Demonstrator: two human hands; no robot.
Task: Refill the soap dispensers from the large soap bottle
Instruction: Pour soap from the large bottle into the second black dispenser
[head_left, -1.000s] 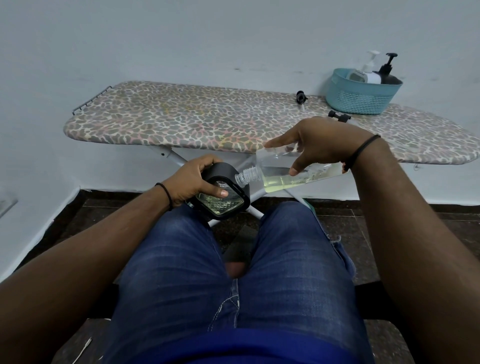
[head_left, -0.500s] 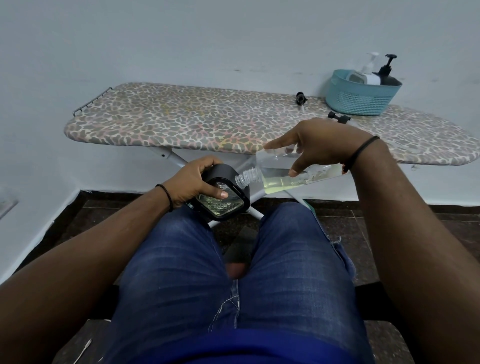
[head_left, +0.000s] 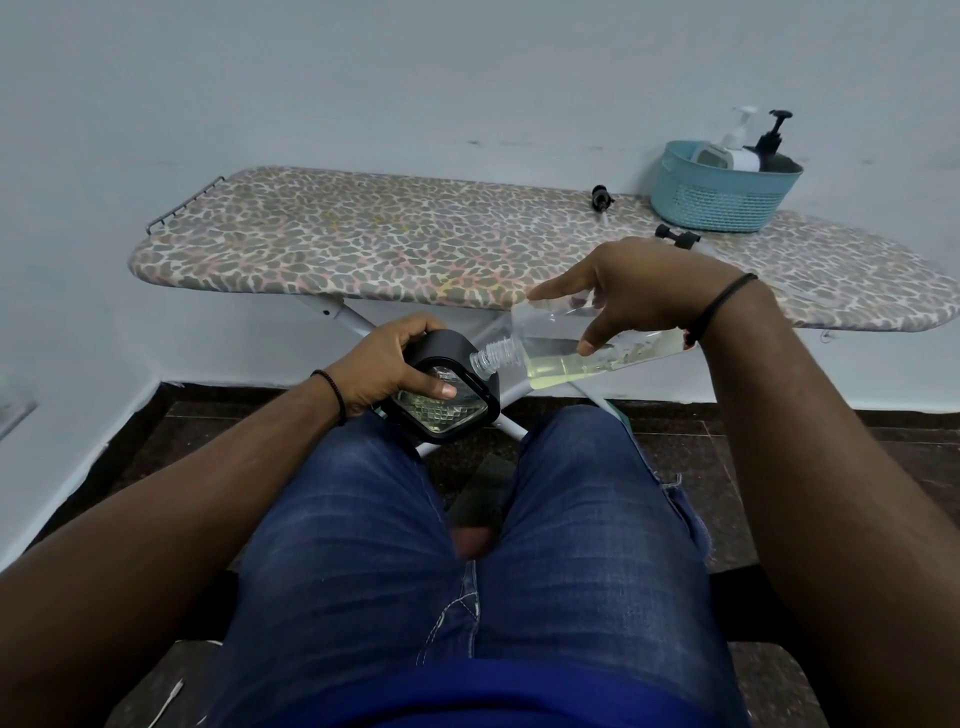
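My left hand (head_left: 387, 371) grips a black-framed glass soap dispenser (head_left: 447, 400) above my left knee, thumb across its textured face. My right hand (head_left: 639, 291) holds the large clear soap bottle (head_left: 561, 356) almost level, fingers over its top and thumb on the near side. Pale yellow soap lies along the bottle's lower side. The bottle's threaded, uncapped neck touches the dispenser's upper right corner. The dispenser's opening is hidden behind the neck.
An ironing board (head_left: 395, 244) with a leopard-print cover stands in front of me. A teal basket (head_left: 722, 189) at its right end holds a white and a black pump bottle. Two black pump heads (head_left: 601, 197) (head_left: 678, 236) lie on the board.
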